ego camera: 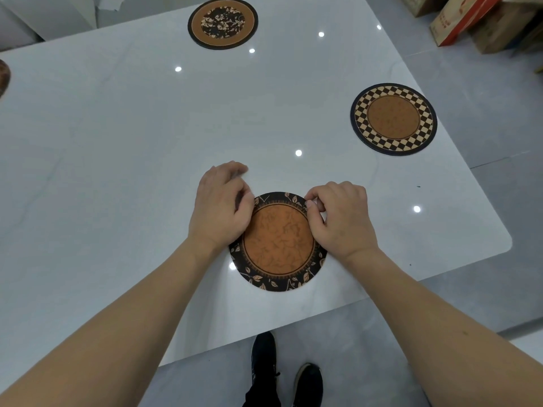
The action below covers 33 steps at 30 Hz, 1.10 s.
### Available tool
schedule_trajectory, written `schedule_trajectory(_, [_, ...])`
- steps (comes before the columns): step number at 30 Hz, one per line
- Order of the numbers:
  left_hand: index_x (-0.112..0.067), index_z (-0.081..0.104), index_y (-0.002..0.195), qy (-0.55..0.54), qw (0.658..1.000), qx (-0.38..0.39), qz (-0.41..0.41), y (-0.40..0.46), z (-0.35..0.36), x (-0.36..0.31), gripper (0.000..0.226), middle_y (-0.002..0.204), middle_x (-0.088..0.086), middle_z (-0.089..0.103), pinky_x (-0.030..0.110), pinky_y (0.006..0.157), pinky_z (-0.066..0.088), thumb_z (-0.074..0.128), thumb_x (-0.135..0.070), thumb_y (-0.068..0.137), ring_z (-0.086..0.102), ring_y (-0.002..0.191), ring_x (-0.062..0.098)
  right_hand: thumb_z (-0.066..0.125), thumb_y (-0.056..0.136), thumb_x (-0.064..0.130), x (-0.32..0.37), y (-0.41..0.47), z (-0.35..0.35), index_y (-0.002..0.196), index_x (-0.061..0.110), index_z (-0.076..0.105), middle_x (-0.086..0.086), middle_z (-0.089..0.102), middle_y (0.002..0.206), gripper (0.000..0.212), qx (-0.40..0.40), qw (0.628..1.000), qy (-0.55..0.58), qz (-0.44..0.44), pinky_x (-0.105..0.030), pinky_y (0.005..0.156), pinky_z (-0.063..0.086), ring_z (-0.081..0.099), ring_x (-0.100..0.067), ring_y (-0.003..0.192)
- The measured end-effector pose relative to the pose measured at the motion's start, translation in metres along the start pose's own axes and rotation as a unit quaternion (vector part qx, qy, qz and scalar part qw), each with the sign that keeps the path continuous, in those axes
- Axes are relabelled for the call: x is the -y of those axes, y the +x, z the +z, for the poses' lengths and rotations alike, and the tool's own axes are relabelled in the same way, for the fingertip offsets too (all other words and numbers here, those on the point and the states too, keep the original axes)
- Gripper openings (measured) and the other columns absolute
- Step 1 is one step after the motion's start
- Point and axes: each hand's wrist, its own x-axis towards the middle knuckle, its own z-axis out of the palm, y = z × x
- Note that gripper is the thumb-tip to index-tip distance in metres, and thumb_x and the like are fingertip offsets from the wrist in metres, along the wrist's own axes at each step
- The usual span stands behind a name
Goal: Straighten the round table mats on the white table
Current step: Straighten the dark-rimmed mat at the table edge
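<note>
Presently under both hands: one round mat with a leaf-pattern border (279, 245), brown centre, dark rim, lying flat near the desk's front edge. The left hand (220, 207) rests on its left rim, thumb curled at the edge, other fingers reaching onto the desk beyond. The right hand (340, 218) pinches the upper right rim between thumb and bent fingers. Both grips therefore sit on the mat, on opposite sides.

Handling, as judged: thin, light, probably cork or a similar board; stiff enough to turn as one piece, yet likely to flex if lifted by one edge. The glossy desk probably lets it slide and rotate easily, so light pressure at two opposite rim points should suffice. Little risk of breakage; the main risk is overshooting the turn or pushing it past the near edge.

Other mats: a checkered-border mat (393, 118) to the right, close to the desk's right edge; a floral-centre mat (222, 23) far across; a sliver of another mat (4, 77) at the left margin. All lie well apart.

Surface: white desk (132, 142), polished, faintly veined, reflecting ceiling lights, with rounded corners.

Room: grey tiled floor (484, 92); cardboard boxes (482, 22) stacked at upper right; the person's dark shoes (282, 368) below the front edge.
</note>
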Motion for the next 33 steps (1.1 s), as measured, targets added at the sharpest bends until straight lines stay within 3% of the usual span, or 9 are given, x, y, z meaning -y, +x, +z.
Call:
schedule_trajectory(4, [-0.013,0.062,0.071,-0.01,1.0,0.008,-0.012,0.0,-0.002,-0.003,0.023,0.13,0.0,0.057,0.045,0.108,0.032,0.049,-0.025,0.085,0.046,0.125,0.021,0.054,0.086,0.027,0.0,-0.001,0.001,0.083,0.022,0.062,0.011,0.049,0.072,0.01,-0.003,1.0,-0.001,-0.006,-0.033,0.079,0.034,0.049,-0.017,0.076])
schedule_trajectory(8, [-0.017,0.051,0.066,-0.005,1.0,0.004,-0.004,-0.001,-0.002,-0.005,0.021,0.13,0.003,0.058,0.043,0.108,0.033,0.049,-0.023,0.085,0.047,0.123,0.023,0.055,0.088,0.032,-0.001,-0.003,0.004,0.084,0.018,0.061,0.003,0.055,0.08,0.016,-0.025,0.999,-0.02,-0.001,-0.035,0.08,0.036,0.049,-0.018,0.078])
schedule_trajectory(14, [-0.012,0.056,0.058,-0.017,1.0,0.01,-0.012,-0.002,-0.003,-0.005,0.025,0.13,0.0,0.057,0.038,0.109,0.031,0.054,-0.022,0.081,0.047,0.124,0.02,0.053,0.089,0.035,-0.002,-0.002,0.005,0.074,0.019,0.058,0.008,0.048,0.072,0.023,-0.023,0.999,-0.026,0.003,-0.033,0.078,0.036,0.046,-0.016,0.072])
schedule_trajectory(20, [-0.014,0.048,0.047,-0.036,0.999,-0.002,-0.011,-0.002,-0.004,-0.004,0.033,0.129,-0.005,0.059,0.047,0.109,0.03,0.056,-0.018,0.079,0.046,0.126,0.021,0.055,0.087,0.033,-0.003,-0.002,0.005,0.068,0.02,0.054,0.01,0.045,0.067,0.023,-0.025,1.0,-0.018,0.003,-0.031,0.078,0.034,0.044,-0.014,0.069])
schedule_trajectory(24, [-0.01,0.056,0.057,-0.038,0.999,0.021,0.0,-0.006,-0.006,-0.004,0.028,0.133,-0.004,0.057,0.05,0.112,0.027,0.054,-0.017,0.083,0.043,0.13,0.02,0.054,0.087,0.033,-0.004,-0.001,0.005,0.067,0.02,0.051,0.008,0.046,0.066,0.024,-0.019,1.0,-0.025,-0.002,-0.031,0.077,0.033,0.045,-0.015,0.068])
schedule_trajectory(28, [-0.018,0.055,0.077,-0.047,0.998,0.052,0.004,-0.025,-0.009,0.0,0.013,0.141,-0.002,0.05,0.042,0.118,0.016,0.051,-0.018,0.09,0.036,0.138,0.019,0.055,0.087,0.036,-0.005,-0.002,0.005,0.068,0.02,0.053,0.009,0.045,0.068,0.024,-0.009,1.0,-0.02,-0.003,-0.032,0.078,0.034,0.044,-0.014,0.07])
schedule_trajectory(33, [-0.014,0.058,0.083,-0.028,0.999,0.021,0.002,-0.037,-0.008,-0.004,0.003,0.134,0.001,0.055,0.044,0.114,0.026,0.058,-0.015,0.081,0.042,0.132,0.023,0.055,0.086,0.037,-0.006,-0.001,0.004,0.068,0.02,0.054,0.01,0.044,0.068,0.025,-0.007,1.0,-0.013,-0.001,-0.032,0.079,0.034,0.044,-0.013,0.07])
